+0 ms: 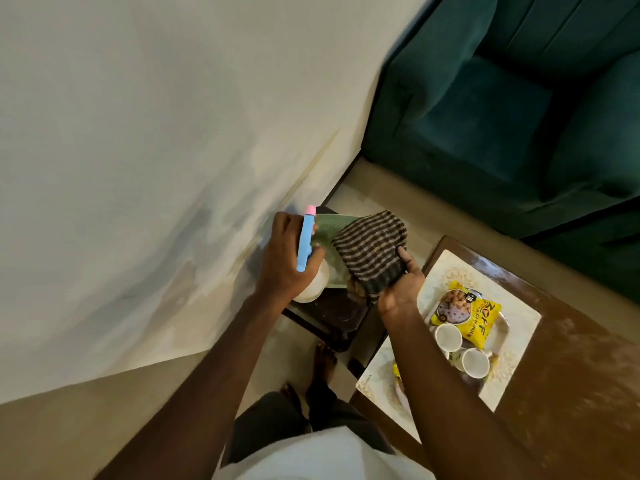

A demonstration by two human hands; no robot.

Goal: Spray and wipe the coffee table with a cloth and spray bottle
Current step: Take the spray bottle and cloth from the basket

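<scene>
Hands: both full, over the small desk

Left hand [282, 261] is wrapped round the spray bottle [306, 251]: blue head, pink nozzle tip pointing up and away, white body under the palm. Right hand [401, 287] grips the striped cloth [372, 251] at its near edge, thumb on top. The cloth is bunched over the green tray [327, 225] on the small dark desk [332, 317] by the wall; cannot tell if it touches. Bottle and cloth are just beside each other. The coffee desk [571, 358] at right, brown with a smeared top, carries a patterned tray [519, 327] with a yellow snack packet [465, 311] and two white cups [448, 337]. Teal sofa [502, 116] behind.
</scene>
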